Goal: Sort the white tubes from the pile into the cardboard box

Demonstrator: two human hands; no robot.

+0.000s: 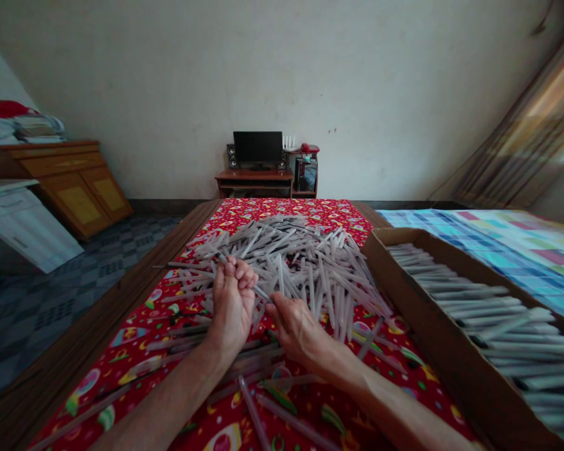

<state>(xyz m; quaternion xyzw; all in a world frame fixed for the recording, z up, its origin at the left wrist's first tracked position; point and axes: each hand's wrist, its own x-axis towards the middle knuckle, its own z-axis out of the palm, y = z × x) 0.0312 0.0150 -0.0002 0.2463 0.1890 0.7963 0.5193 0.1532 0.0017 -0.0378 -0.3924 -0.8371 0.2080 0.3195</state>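
My left hand (231, 294) is closed round a slim greyish plastic tube (262, 294), whose far end pokes out past my thumb. My right hand (295, 322) pinches the near end of the same tube, so it slants between both hands. Just beyond them lies a loose heap of translucent plastic tubes (319, 266), with some dark pieces among them. More tubes with dark parts (183, 343) lie beside and under my left forearm. A few single tubes (254, 410) rest near the front, between my arms.
A long cardboard box (432, 369) at the right holds many tubes, some with black ends. A red patterned cloth (225, 432) covers the table. Beyond the box is a checked cloth (493, 241). A desk with a monitor (257, 147) stands against the far wall.
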